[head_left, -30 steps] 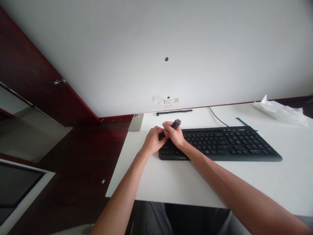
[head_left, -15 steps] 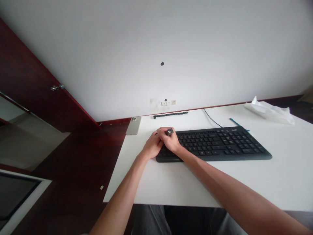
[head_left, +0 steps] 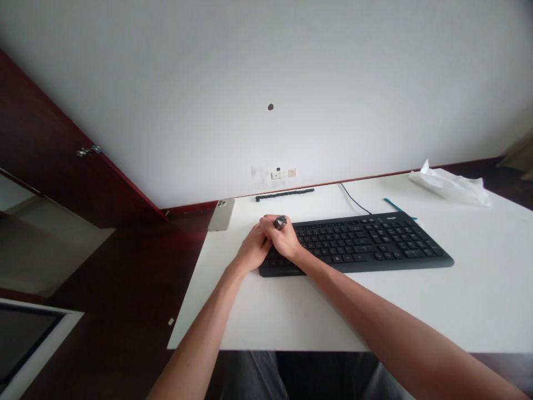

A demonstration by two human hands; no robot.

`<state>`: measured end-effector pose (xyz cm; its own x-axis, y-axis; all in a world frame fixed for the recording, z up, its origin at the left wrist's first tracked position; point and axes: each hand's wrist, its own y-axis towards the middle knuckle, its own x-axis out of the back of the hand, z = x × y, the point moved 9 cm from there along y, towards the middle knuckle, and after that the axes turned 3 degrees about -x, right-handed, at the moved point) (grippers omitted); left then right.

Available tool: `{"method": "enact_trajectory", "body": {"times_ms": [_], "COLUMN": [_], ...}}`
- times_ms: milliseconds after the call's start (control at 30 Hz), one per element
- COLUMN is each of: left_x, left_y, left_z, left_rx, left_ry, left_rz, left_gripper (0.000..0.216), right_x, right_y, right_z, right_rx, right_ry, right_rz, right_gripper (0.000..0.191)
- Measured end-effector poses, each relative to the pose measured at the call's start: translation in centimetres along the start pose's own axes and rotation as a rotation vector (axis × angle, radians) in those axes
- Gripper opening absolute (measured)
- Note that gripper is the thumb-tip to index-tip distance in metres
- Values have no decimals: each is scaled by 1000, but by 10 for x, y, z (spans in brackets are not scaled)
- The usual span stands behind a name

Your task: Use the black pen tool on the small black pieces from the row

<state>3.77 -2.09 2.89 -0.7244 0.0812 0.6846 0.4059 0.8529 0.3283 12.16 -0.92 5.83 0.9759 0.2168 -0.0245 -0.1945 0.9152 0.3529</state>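
A black keyboard (head_left: 353,241) lies flat on the white table. My right hand (head_left: 283,236) is closed around a dark, stubby-ended tool over the keyboard's left end. Only the tool's blunt dark end (head_left: 280,222) sticks up out of the fist; its lower part is hidden, so its kind does not show. Against it, my left hand (head_left: 252,247) rests at the keyboard's left edge. The left fingers are mostly covered by the right hand, and whether they grip the keyboard cannot be seen.
A phone (head_left: 221,215) lies face down on the table's left side. Behind the hands is a dark braided strip (head_left: 285,194). A blue slim stick (head_left: 393,205) lies behind the keyboard, near its cable (head_left: 353,198). Crumpled white plastic (head_left: 452,186) sits at the back right.
The whole view has shifted slightly, so everything on the table appears a little further left. Both hands keep their places on the keyboard, and the dark tool end stands in nearly the same pose.
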Motion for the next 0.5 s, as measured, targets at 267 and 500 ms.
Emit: {"method": "enact_trajectory", "body": {"times_ms": [267,500], "left_x": [9,19], "left_y": [0,-2], "left_z": [-1,5], "left_rx": [59,64], "left_ry": [-85,-124], "left_rz": [-51,-23], "left_gripper": [34,44], "right_x": [10,43], "right_y": [2,10], "right_z": [3,5], "right_rx": [10,1], "right_ry": [43,145], "right_rz": [-84,-281], "right_gripper": [47,49]}}
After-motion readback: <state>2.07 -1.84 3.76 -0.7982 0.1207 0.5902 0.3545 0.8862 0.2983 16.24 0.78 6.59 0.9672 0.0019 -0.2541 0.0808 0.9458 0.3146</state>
